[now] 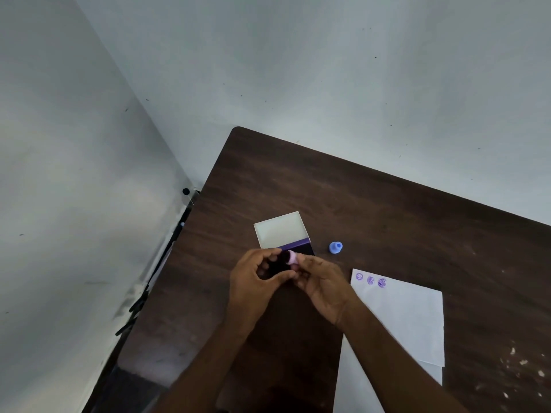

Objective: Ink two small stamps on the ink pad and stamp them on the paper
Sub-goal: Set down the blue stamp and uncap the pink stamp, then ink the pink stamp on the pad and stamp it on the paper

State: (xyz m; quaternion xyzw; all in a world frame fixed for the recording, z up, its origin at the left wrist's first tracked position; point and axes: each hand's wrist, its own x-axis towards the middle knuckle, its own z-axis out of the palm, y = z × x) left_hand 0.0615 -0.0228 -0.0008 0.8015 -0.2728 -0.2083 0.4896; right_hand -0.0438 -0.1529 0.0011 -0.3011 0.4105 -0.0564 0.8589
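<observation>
Both forearms converge from 6 o'clock, left hand (258, 275) and right hand (320, 283) curled fingertip-to-fingertip, pinching a pink stamp (291, 257) over the ink pad (298, 244); blue stamp (335, 248) at 3 o'clock, stamped paper (405, 317) at 4 o'clock.

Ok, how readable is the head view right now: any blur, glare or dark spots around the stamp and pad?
Head view: soft overall, wide-angle bending at the edges; the pink stamp is blurred between left hand and right hand; the ink pad is mostly hidden and dark, its pale lid bright; prints on the paper are too small to read.
</observation>
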